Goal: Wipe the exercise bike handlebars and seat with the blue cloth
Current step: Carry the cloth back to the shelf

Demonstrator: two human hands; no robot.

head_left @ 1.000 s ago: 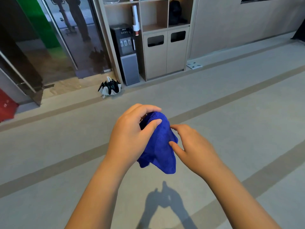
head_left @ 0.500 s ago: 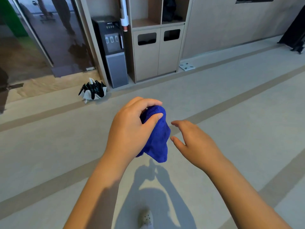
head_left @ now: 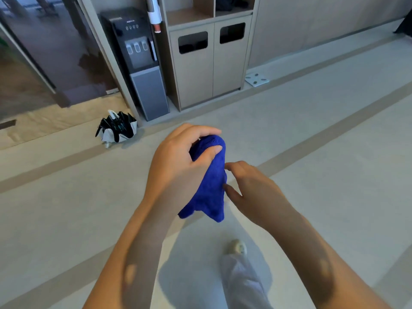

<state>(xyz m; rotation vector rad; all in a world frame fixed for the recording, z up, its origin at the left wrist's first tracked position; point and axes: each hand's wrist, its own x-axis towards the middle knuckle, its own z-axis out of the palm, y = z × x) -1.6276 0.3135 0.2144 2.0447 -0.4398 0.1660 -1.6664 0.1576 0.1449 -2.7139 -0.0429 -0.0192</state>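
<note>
Grips the blue cloth [head_left: 209, 188] in the left hand [head_left: 178, 161], fingers and thumb curled tight over its bunched top, mid-view and well above the floor [head_left: 323, 152]. Lets the rest of the fabric hang below the fist in a loose, pointed drape. Keeps the right hand [head_left: 252, 190] just right of the hanging part, fingers relaxed and half-spread, forefinger and thumb tip at the cloth's edge; cannot tell whether touching or just apart, but grips nothing. Shows no exercise bike, handlebars or seat anywhere in view, so wiping not yet begun. Looks like plush microfibre: light, limp, slightly grippy, not fragile, likely to fold and crush wherever pinched. Probably handles best gathered or folded into a pad under the palm, loose corners tucked in so as not to snag or trail; for the handlebars, likely wraps round the bar and slides along. Far left: a dark water dispenser [head_left: 138, 63] beside a cabinet [head_left: 211, 63] with two bin openings, and a collapsed black-and-white umbrella [head_left: 117, 129] on the floor. Near: one shoe [head_left: 236, 246] stepping forward.
</note>
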